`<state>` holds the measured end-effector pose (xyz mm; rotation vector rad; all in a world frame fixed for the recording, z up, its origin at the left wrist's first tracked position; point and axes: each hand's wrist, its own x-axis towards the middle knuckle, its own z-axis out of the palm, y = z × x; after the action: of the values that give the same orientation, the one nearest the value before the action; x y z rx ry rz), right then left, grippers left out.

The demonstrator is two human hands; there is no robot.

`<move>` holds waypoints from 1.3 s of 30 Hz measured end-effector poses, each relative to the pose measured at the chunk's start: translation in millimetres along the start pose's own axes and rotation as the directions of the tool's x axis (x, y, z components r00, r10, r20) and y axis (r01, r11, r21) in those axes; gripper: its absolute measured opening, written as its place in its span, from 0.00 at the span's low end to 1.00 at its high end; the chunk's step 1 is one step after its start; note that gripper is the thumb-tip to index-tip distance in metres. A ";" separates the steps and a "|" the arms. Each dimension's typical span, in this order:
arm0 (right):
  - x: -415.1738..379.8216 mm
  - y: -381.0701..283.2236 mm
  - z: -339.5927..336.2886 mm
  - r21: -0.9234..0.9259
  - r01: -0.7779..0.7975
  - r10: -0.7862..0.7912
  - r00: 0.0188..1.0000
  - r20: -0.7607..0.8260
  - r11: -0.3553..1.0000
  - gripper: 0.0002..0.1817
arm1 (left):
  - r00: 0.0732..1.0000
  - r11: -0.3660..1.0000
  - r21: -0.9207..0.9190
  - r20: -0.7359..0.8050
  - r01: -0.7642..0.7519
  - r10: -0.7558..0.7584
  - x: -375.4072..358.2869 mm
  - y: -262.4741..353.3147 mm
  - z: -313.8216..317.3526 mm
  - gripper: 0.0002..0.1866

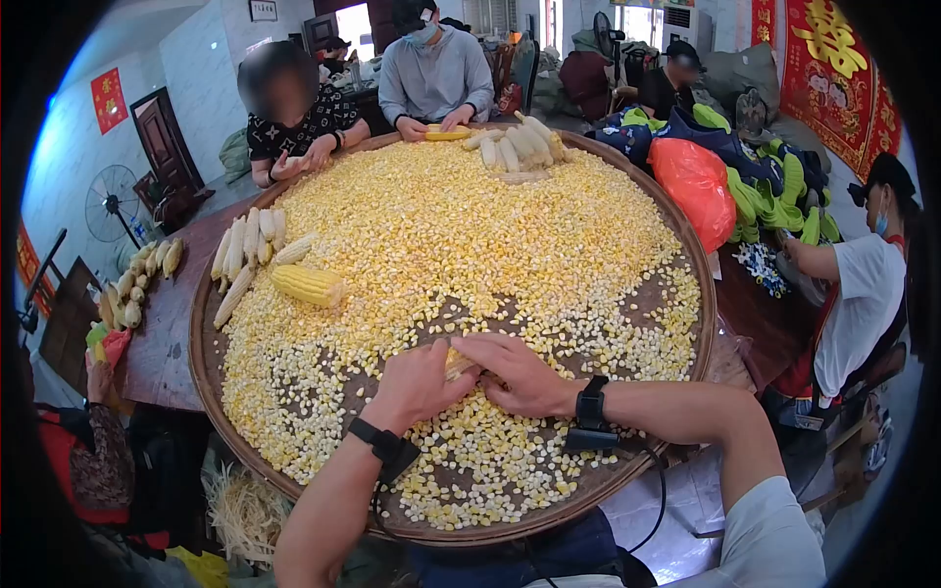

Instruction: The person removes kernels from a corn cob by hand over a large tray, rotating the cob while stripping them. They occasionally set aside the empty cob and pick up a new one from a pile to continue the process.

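My left hand (420,382) and my right hand (515,372) meet over the near part of a large round tray (202,384). Between them they grip a corn cob (457,364), mostly hidden by my fingers; a bit of its yellowish side shows. Loose corn kernels (441,225) cover much of the tray, heaped thickest toward the far side. To the left lies a full yellow ear of corn (308,285), beside several pale stripped cobs (235,250).
More stripped cobs (520,147) are piled at the tray's far edge. Two people work across from me, one holding a yellow ear (447,132). Unshelled ears (137,279) lie on the table at left. A red plastic bag (692,191) and a seated person (858,274) are at right.
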<state>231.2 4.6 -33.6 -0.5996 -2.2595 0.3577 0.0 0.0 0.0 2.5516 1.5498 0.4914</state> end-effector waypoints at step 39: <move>2.0 -5.9 1.5 0.046 -0.047 0.049 0.998 -0.051 0.998 0.39 | 1.000 1.000 0.000 -0.019 0.003 -0.003 -2.7 3.2 -6.2 0.32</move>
<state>227.0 0.5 -31.0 -0.6336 -2.1848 0.4113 -0.5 -4.3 6.1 2.5511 1.5597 0.5169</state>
